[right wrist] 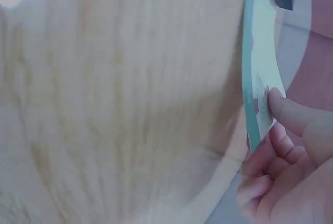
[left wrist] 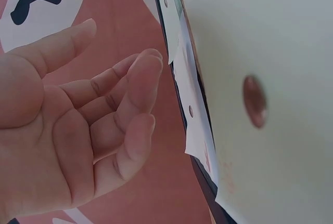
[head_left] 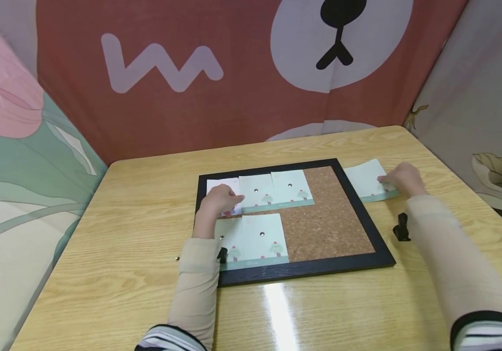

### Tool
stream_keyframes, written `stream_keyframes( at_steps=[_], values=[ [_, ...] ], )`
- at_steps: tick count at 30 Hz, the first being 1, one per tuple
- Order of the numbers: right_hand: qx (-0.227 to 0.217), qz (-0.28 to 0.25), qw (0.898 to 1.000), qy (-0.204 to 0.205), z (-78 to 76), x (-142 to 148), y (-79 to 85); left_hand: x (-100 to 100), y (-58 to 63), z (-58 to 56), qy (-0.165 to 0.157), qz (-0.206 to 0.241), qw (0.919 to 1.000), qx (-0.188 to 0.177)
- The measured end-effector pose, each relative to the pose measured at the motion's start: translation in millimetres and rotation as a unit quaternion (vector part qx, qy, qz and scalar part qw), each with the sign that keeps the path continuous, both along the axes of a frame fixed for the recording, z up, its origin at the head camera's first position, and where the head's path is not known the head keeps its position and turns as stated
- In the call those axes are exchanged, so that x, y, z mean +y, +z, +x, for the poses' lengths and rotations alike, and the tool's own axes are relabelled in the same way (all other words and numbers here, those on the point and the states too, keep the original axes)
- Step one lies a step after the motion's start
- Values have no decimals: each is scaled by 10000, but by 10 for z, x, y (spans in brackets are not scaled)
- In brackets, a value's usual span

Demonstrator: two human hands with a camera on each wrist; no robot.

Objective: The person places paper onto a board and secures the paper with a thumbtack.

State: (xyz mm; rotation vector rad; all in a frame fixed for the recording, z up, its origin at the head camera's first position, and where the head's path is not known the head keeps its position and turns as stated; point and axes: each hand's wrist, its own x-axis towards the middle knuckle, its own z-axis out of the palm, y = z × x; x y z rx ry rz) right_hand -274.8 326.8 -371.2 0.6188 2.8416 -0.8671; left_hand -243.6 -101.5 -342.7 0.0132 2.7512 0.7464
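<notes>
My left hand [head_left: 221, 199] hovers over the upper left of a cork board [head_left: 325, 224] with a black frame. In the left wrist view its fingers [left wrist: 140, 81] are loosely bent and hold nothing. Below it on the board are pale green paper sheets [head_left: 257, 253] printed with small trees, fixed by round metal thumbtacks [head_left: 262, 234]. A pinkish sheet [head_left: 236, 185] at the upper left is partly hidden by the hand. Right of the board, my right hand [head_left: 406, 179] pinches the corner of another pale green sheet [head_left: 365, 178] between thumb and fingers.
The board lies on a light wooden table [head_left: 136, 219]. A small shiny pin [head_left: 177, 258] lies left of the board, near the left sleeve. Printed cloth [head_left: 233, 122] hangs behind the table and at both sides.
</notes>
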Motion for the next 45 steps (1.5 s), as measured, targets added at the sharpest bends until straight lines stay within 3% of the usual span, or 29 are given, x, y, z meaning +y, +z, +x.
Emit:
stream_keyframes(
  at_steps=[6,12,20,30,38,42,45],
  values=[
    [114,-335,9993,73,-5,25,85,-7,1,11,7,46,10000,-19],
    [340,-327,9974,550,89,12,209,-17,-13,23,66,71,10000,-14],
    [723,-19,9946,751,162,-58,331,-25,-11,28,78,90,9999,-18],
    [910,-319,9895,1080,241,-215,513,1,3,39,8,82,10000,-45],
    [1577,-247,9806,1141,374,-345,582,9,3,53,64,129,9998,-119],
    [1713,-556,9774,1104,444,-405,568,5,3,61,33,133,9998,-136],
    [1549,-1011,9754,1196,488,-468,535,1,5,66,26,131,9998,-136]
  ],
)
